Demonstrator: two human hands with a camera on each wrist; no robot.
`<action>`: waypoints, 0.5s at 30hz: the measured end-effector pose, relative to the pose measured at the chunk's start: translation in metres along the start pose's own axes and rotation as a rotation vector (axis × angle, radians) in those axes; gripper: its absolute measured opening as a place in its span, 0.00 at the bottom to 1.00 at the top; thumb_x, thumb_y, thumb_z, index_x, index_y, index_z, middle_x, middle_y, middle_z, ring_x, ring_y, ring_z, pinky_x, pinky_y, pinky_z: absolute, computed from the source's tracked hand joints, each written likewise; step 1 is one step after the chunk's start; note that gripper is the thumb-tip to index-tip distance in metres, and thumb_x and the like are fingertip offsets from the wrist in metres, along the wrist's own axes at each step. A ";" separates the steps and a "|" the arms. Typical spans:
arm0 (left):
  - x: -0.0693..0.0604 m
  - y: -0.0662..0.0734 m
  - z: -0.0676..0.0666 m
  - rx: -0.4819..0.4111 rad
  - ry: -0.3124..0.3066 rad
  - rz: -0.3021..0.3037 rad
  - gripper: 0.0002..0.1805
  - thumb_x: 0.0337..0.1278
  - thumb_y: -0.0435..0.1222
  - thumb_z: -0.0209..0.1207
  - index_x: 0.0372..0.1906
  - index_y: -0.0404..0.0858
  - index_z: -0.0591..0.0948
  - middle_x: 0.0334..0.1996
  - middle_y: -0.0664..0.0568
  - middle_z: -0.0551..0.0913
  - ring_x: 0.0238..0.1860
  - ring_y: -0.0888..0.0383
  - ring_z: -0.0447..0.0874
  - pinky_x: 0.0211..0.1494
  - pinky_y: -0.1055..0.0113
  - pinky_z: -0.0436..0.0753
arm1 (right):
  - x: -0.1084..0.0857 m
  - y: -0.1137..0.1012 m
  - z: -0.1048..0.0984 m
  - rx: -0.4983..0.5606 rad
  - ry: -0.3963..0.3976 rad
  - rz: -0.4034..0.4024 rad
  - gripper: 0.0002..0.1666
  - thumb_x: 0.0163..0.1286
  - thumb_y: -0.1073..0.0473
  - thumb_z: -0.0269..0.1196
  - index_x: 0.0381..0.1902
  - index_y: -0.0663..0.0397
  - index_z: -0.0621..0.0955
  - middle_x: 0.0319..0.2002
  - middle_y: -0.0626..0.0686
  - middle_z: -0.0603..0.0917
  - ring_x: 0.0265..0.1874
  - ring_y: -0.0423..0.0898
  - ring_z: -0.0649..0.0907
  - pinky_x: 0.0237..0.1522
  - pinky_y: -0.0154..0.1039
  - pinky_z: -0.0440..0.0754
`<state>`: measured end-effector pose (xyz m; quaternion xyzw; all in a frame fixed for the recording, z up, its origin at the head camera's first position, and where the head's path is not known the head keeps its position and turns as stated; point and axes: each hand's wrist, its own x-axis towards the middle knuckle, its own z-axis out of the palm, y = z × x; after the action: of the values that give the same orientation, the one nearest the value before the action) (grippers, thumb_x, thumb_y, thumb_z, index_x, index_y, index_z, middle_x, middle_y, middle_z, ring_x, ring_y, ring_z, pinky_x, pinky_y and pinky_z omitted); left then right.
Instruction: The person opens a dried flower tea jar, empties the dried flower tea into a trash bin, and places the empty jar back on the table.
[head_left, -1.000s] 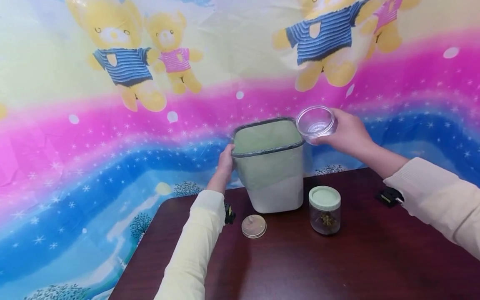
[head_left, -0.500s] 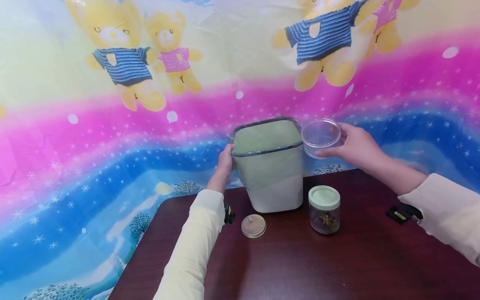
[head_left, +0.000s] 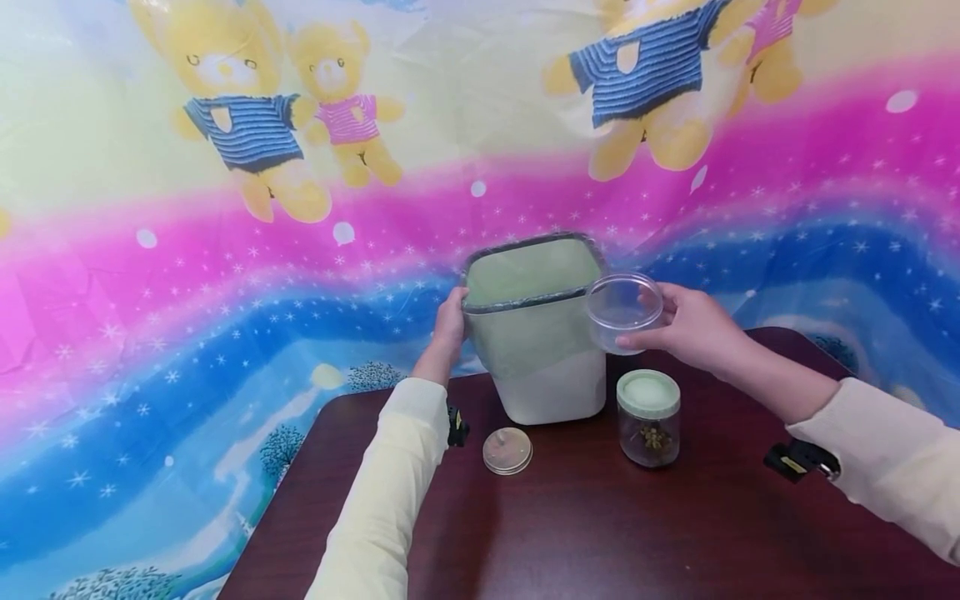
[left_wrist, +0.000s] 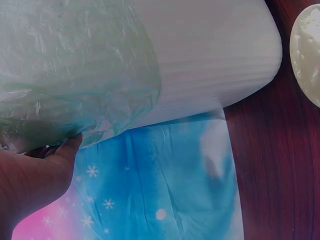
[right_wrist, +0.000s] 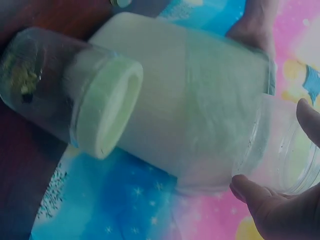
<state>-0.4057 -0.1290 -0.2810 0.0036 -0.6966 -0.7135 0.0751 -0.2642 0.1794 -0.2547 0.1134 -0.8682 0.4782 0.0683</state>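
A white trash bin [head_left: 558, 387] lined with a pale green bag [head_left: 536, 337] stands at the back of the table. My left hand [head_left: 450, 323] grips the bin's left side near the rim; the left wrist view shows the thumb [left_wrist: 71, 145] against the bag, other fingers mostly hidden. In my right hand [head_left: 693, 325] is a clear plastic jar [head_left: 622, 312] without a lid, held by its side beside the bin's right front; nothing shows inside it. Below it stands a second jar [head_left: 649, 437] with a pale green lid [head_left: 648, 393] and dried brownish-yellow bits in the bottom.
A round lid [head_left: 507, 452] lies on the dark red-brown table [head_left: 555, 533] in front of the bin. Right behind the table hangs a backdrop [head_left: 435, 208] printed with bears. The lidded jar stands close to the bin's right front corner.
My right hand has brought the clear jar down, out to the right and then back left, from beside the bin's rim to in front of its right side. The left hand and bin stay put.
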 end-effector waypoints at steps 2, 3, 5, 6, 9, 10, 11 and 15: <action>0.000 0.000 0.000 -0.001 -0.003 0.003 0.16 0.64 0.46 0.48 0.26 0.39 0.72 0.09 0.60 0.59 0.11 0.64 0.53 0.28 0.69 0.67 | -0.001 0.002 0.006 0.026 -0.022 0.005 0.59 0.52 0.47 0.77 0.71 0.69 0.60 0.60 0.69 0.73 0.62 0.64 0.71 0.56 0.56 0.74; 0.000 0.000 -0.001 -0.002 -0.004 0.004 0.16 0.64 0.46 0.48 0.27 0.39 0.72 0.10 0.60 0.60 0.12 0.64 0.54 0.28 0.69 0.67 | -0.002 0.002 0.010 0.037 -0.034 0.008 0.59 0.52 0.48 0.77 0.71 0.69 0.60 0.61 0.69 0.73 0.62 0.64 0.71 0.57 0.55 0.74; 0.000 0.000 -0.001 -0.005 -0.009 0.005 0.16 0.64 0.46 0.48 0.27 0.39 0.72 0.10 0.60 0.61 0.12 0.64 0.55 0.29 0.68 0.67 | -0.004 0.004 0.017 0.060 -0.059 0.016 0.59 0.52 0.49 0.77 0.72 0.69 0.58 0.63 0.70 0.71 0.64 0.64 0.70 0.58 0.55 0.73; 0.000 0.000 -0.002 -0.006 -0.010 0.005 0.16 0.64 0.46 0.48 0.28 0.39 0.72 0.11 0.59 0.62 0.13 0.64 0.56 0.29 0.68 0.67 | -0.004 0.005 0.020 0.068 -0.070 0.017 0.60 0.52 0.49 0.77 0.72 0.70 0.57 0.64 0.70 0.70 0.64 0.64 0.69 0.58 0.55 0.72; 0.000 0.000 -0.002 -0.005 -0.012 -0.001 0.16 0.64 0.46 0.48 0.28 0.39 0.73 0.13 0.59 0.64 0.14 0.64 0.58 0.31 0.68 0.68 | -0.007 0.007 0.030 0.073 -0.095 0.019 0.61 0.53 0.50 0.76 0.72 0.72 0.55 0.64 0.72 0.68 0.64 0.65 0.68 0.58 0.55 0.72; 0.000 0.000 -0.002 -0.004 -0.013 -0.003 0.15 0.64 0.46 0.48 0.27 0.40 0.73 0.13 0.59 0.65 0.14 0.64 0.58 0.31 0.68 0.68 | -0.007 0.008 0.032 0.072 -0.101 0.017 0.61 0.53 0.51 0.76 0.72 0.73 0.54 0.64 0.72 0.68 0.64 0.65 0.69 0.58 0.55 0.73; 0.000 0.000 -0.002 -0.004 -0.013 -0.005 0.15 0.64 0.46 0.48 0.27 0.40 0.73 0.13 0.59 0.65 0.14 0.64 0.58 0.31 0.69 0.68 | -0.008 0.009 0.035 0.074 -0.106 0.019 0.61 0.53 0.51 0.76 0.72 0.73 0.55 0.63 0.73 0.68 0.63 0.66 0.69 0.57 0.55 0.73; 0.000 0.000 -0.002 0.002 -0.013 -0.008 0.15 0.64 0.46 0.48 0.27 0.41 0.72 0.13 0.59 0.65 0.14 0.64 0.57 0.31 0.69 0.68 | -0.009 0.014 0.047 0.056 -0.117 0.026 0.60 0.53 0.51 0.76 0.70 0.76 0.57 0.61 0.73 0.71 0.61 0.66 0.71 0.57 0.55 0.74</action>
<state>-0.4053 -0.1306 -0.2808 0.0020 -0.6977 -0.7132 0.0679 -0.2592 0.1482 -0.2930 0.1320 -0.8584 0.4957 0.0080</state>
